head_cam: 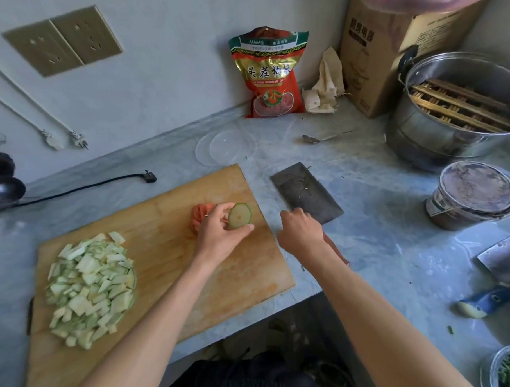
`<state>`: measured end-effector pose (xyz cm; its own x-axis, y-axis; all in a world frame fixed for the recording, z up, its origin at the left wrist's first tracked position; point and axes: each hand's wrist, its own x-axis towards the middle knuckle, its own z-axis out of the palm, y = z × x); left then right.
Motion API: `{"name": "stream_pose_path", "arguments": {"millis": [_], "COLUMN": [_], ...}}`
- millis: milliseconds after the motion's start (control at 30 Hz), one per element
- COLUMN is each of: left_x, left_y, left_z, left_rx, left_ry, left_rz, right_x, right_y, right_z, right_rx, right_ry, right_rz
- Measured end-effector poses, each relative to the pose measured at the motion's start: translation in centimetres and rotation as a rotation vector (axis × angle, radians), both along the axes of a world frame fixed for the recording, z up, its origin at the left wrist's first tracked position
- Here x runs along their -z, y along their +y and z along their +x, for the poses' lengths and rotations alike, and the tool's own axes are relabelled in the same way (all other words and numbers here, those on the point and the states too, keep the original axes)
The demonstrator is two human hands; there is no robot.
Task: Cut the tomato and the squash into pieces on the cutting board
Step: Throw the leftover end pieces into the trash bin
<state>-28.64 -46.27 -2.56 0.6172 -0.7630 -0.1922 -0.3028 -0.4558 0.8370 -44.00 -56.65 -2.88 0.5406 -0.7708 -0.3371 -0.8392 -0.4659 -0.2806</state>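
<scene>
Left hand [217, 227] grip pinches squash round [239, 215], board's [169, 255] 2 o'clock; right hand [300, 228] grip closed around cleaver [306, 192] handle on worktop; next: lay round flat, slice

The cutting board [163, 256] is looking like pale wood, matt and a little stained. The cleaver [306, 191] near its right edge is showing dull dark metal. The counter [381, 231] is appearing as smooth grey stone with a soft shine. At the counter's back edge, the bag [269, 75] is shining as glossy plastic, beside crumpled cloth [325, 85], a matt cardboard box [388, 56] and a bright steel pot [449, 111].
</scene>
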Motion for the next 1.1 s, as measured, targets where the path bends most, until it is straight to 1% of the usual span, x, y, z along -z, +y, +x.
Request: {"name": "stream_pose_path", "arguments": {"millis": [100,167,233,333,533,700,800,900,1033,1100], "left_x": [-0.4,-0.6,-0.8,-1.3,-1.5,-1.2,-1.6,-1.8,-2.0,-2.1], "left_y": [1.6,2.4,2.7,2.1,1.3,1.5,1.7,2.1,2.6,2.9], "left_z": [0.7,1.0,0.8,-0.1,-1.3,-1.6,-1.6,-1.5,-1.4,-1.5], "left_rx": [-0.037,-0.051,-0.061,-0.051,0.000,0.003,0.003,0.003,-0.015,-0.023], "left_ry": [0.030,0.037,0.044,0.067,0.033,0.038,0.043,0.045,0.056,0.061], "left_rz": [-0.008,-0.003,0.001,-0.026,-0.020,-0.005,-0.013,-0.006,-0.003,-0.006], "right_x": [0.0,0.2,0.6,1.3,1.3,2.4,2.8,3.1,3.4,3.4], "right_y": [-0.6,-1.1,-1.1,-0.7,-1.0,0.4,1.3,1.5,1.6,1.6], "right_z": [0.0,-0.8,-1.5,-1.8,-2.7,-2.6,-1.7,-1.8,-1.6,-1.2], "right_rx": [0.173,0.271,0.292,0.274,0.268,0.266,0.228,0.132,-0.176,-0.316], "right_ry": [-0.005,0.070,0.143,0.166,0.059,-0.089,-0.138,-0.126,-0.013,0.025], "right_rz": [-0.063,-0.001,0.050,0.059,0.041,0.053,0.012,-0.061,-0.281,-0.303]}}
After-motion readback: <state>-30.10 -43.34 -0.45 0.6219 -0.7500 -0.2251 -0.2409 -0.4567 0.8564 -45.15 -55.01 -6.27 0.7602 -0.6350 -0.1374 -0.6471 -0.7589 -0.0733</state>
